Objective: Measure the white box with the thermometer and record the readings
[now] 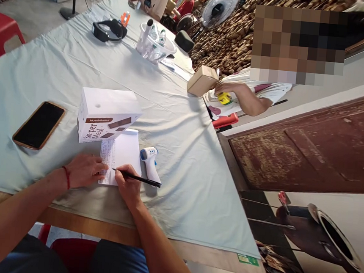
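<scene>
My right hand grips a black pen, its tip touching a white sheet of paper that bears small handwritten rows along its left side. My left hand, with a red cord at the wrist, lies flat with fingers stretched onto the paper's left edge. Just beyond the paper stands a white carton printed "Super Meal", covering part of the sheet's upper left corner. A white and blue infrared thermometer lies right of the paper. Off to the left is a smartphone with a dark screen.
A pale cloth covers the table. Farther back are a black headset, a clear basket with bottles, and a cardboard box. At the right edge a person holds a yellow tape measure. Others are at the far end.
</scene>
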A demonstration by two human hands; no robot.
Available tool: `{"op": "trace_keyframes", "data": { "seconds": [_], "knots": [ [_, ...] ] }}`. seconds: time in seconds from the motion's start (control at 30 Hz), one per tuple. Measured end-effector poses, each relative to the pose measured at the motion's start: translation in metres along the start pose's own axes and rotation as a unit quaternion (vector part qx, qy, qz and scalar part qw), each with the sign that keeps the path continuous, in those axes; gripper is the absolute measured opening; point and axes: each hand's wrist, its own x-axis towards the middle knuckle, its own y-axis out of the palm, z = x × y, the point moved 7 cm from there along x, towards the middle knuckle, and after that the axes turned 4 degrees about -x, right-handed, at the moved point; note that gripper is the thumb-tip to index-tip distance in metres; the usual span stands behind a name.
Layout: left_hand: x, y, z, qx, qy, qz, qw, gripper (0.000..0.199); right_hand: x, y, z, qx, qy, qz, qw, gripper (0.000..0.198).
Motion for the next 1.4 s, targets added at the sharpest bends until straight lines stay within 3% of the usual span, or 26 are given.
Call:
{"op": "trace_keyframes", "data": {
  "seconds": [0.33, 1.03, 1.4],
  "knots": [
    [0.0002, -0.002, -0.001, -0.004, -0.004, 0.002, 1.0, 0.025, 0.0003, 0.0035, 0.0039, -0.019, -0.03, 0.034, 0.999, 0.011],
    [0.0018, -0.0019, -0.0023, 0.021, -0.032, 0.049, 0.998, 0.028, 0.0007, 0.0044, 0.0005, -0.01, -0.042, 0.021, 0.999, 0.009],
    [0.0014, -0.0037, -0.0026, 0.013, -0.024, 0.037, 0.999, 0.026, 0.0005, 0.0041, 0.0039, -0.026, -0.052, 0.027, 0.998, 0.01]
  ]
}}
